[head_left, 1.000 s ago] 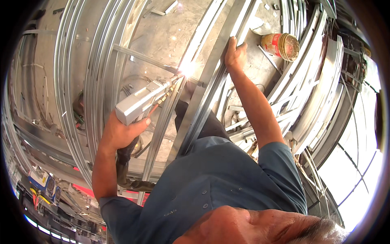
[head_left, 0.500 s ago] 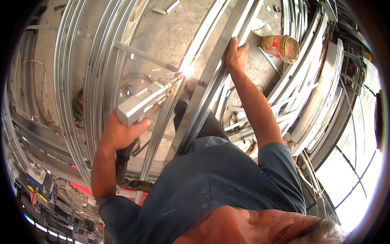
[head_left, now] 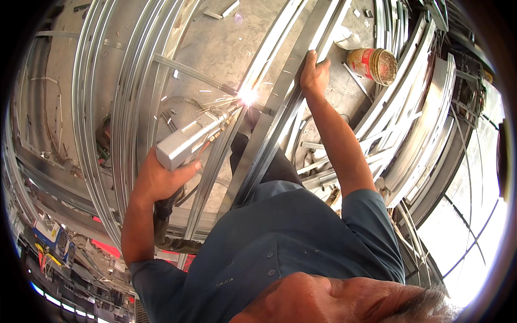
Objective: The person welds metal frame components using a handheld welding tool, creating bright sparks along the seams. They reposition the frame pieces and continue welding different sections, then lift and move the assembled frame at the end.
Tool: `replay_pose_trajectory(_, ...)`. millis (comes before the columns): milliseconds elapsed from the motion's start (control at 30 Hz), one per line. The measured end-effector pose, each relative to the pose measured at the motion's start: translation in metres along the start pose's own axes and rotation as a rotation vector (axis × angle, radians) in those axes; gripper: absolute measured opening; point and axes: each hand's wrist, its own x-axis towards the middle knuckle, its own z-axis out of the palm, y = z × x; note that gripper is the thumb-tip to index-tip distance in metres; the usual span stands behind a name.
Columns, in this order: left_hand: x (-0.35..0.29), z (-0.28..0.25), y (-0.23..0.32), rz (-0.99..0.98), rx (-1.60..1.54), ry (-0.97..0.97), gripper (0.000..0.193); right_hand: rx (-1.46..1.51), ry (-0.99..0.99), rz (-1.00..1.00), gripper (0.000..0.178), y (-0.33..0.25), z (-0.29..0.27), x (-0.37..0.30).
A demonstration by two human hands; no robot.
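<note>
My left hand (head_left: 155, 177) is wrapped around the grip of a silver handheld welding gun (head_left: 186, 141), with the thumb along its side. A bright flash with flying sparks glows at the gun's tip. There a thin metal crossbar (head_left: 202, 75) meets a long shiny metal rail (head_left: 269, 40). Farther right, my right hand (head_left: 315, 75) is closed over the edge of a wide metal beam (head_left: 269, 116); its fingertips are partly hidden. The beam runs slantwise from the far side toward my body.
Several long curved-looking rails (head_left: 126, 91) stand on the left. A dirty yellow and red bucket (head_left: 372, 64) lies to the right on the concrete floor (head_left: 215, 43). Stacked metal profiles (head_left: 425, 124) fill the right side. A dark hose (head_left: 161, 226) hangs below the gun.
The sparks at the gun's tip have spread wider toward the left. The gun and my left hand have shifted very slightly; my right hand stays on the beam.
</note>
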Motion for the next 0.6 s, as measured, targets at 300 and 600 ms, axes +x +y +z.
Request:
replay_pose_trajectory(300, -0.014, 0.005, -0.007, -0.037, -0.037, 0.028, 0.043, 0.020, 0.014, -0.024, 0.063, 0.002, 0.001, 0.000)
replay_pose_trajectory(600, -0.008, 0.008, 0.006, -0.025, -0.016, 0.005, 0.042, -0.044, -0.013, 0.009, 0.067, -0.001, -0.001, -0.001)
